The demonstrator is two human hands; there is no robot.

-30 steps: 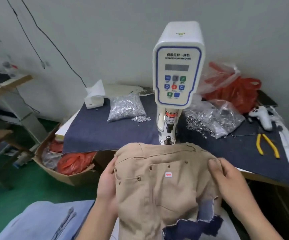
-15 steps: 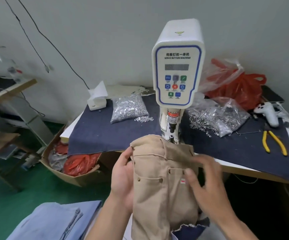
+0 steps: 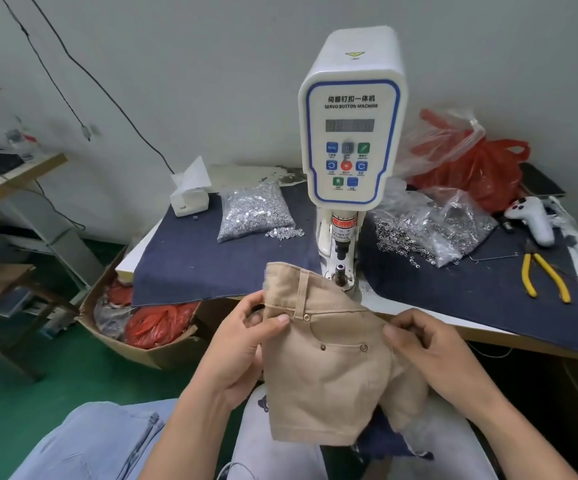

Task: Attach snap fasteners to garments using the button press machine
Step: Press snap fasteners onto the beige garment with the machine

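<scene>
Shorts [image 3: 329,372] turned since before, each hand [image 3: 242,344] [image 3: 432,355] gripping them beside the denim-covered table [image 3: 211,265].

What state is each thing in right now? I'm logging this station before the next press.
Tan shorts: held up in front of the press, not under the die.
Left hand: pinches the waistband edge.
Right hand: grips the other side.
Button machine: display lit, die bare.
Left fastener bag: open, some spilled.
Yellow pliers: lying with handles apart.
</scene>
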